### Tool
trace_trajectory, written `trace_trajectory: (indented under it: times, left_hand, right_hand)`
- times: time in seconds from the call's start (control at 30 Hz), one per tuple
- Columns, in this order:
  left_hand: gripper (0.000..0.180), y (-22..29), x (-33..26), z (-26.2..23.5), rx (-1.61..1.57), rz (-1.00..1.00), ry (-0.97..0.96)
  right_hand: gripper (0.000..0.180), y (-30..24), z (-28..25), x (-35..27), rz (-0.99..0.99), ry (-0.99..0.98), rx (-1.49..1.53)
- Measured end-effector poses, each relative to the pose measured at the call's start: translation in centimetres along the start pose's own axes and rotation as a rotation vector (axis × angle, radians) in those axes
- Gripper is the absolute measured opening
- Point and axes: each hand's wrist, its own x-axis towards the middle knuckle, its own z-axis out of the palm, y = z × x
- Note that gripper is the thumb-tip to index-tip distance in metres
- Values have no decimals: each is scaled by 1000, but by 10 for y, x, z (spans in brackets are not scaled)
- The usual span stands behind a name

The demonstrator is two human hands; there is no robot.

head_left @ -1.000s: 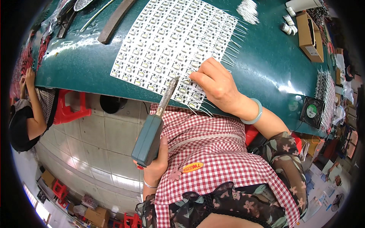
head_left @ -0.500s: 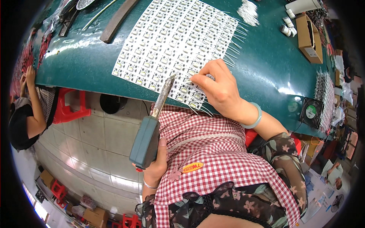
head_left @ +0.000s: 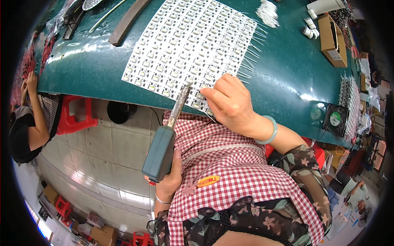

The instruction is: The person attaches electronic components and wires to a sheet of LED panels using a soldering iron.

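My left hand (head_left: 171, 174) is wrapped round the grey-green handle of a soldering iron (head_left: 159, 149) with a long metal barrel. Its tip rests at the near part of a white sheet of small circuit boards (head_left: 164, 53), marked off in rows with pale components. Just right of the tip, my right hand (head_left: 232, 104) is closed in a pinch over the sheet, on a thin white wire mostly hidden by the fingers. Several thin white wires (head_left: 257, 39) stick out past the sheet's right edge. My right hand covers its near right corner.
A pile of loose white wires (head_left: 267, 13) lies beyond the sheet. At right are a cardboard box (head_left: 333, 41), small white containers (head_left: 310, 29) and a black fan (head_left: 336, 121). A dark bar (head_left: 127, 24) lies to the left. Another person (head_left: 35, 119) works at far left beside a red stool (head_left: 78, 115).
My right hand has shifted left and slightly nearer me, its fingertips closer to the iron's tip. The soldering iron has moved slightly right.
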Motion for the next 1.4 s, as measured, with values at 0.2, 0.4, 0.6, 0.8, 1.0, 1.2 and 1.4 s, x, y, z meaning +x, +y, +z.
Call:
trace_trajectory:
  times: [0.2,0.4,0.6,0.8,1.0,1.2,1.4]
  left_hand:
    - [27,-4,2,1,15,17,11]
    - [24,-4,6,3,62,34,13]
    - [21,0,9,5,50,26,-2]
    - [19,3,9,2,99,51,-45]
    - [28,-14,-7,4,-106,-106,10]
    - [23,-26,-8,5,-81,-63,-50]
    - [29,-32,-3,13,-55,81,19]
  right_hand:
    - [19,0,5,-1,10,-8,-2]
    - [19,1,4,2,4,2,-12]
    - [19,0,5,-1,-2,4,-24]
    - [18,-1,6,-5,0,10,-17]
    - [17,6,10,-3,2,1,-19]
    - [15,8,-3,1,11,22,-37]
    - [11,12,11,-9,16,11,14]
